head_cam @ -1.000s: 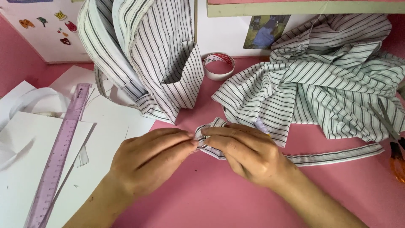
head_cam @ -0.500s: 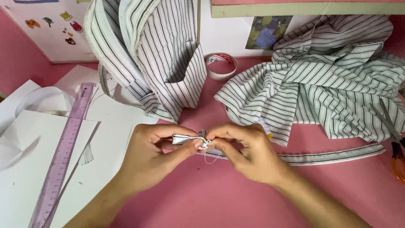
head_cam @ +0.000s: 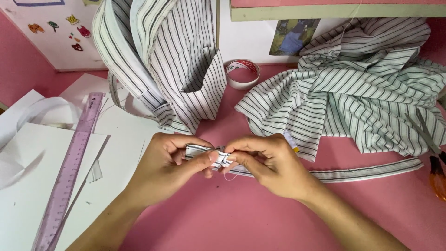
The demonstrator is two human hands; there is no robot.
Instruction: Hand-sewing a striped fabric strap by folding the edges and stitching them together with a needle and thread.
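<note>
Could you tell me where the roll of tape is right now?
In the head view, the roll of tape lies on the pink table at upper centre, between the hanging striped fabric piece and the crumpled striped cloth, beyond both hands.

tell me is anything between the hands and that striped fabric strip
Nothing visible. The left hand and right hand both pinch the folded end of the striped fabric strip directly; its free length trails right over the pink table, apart from the scissors.
</note>
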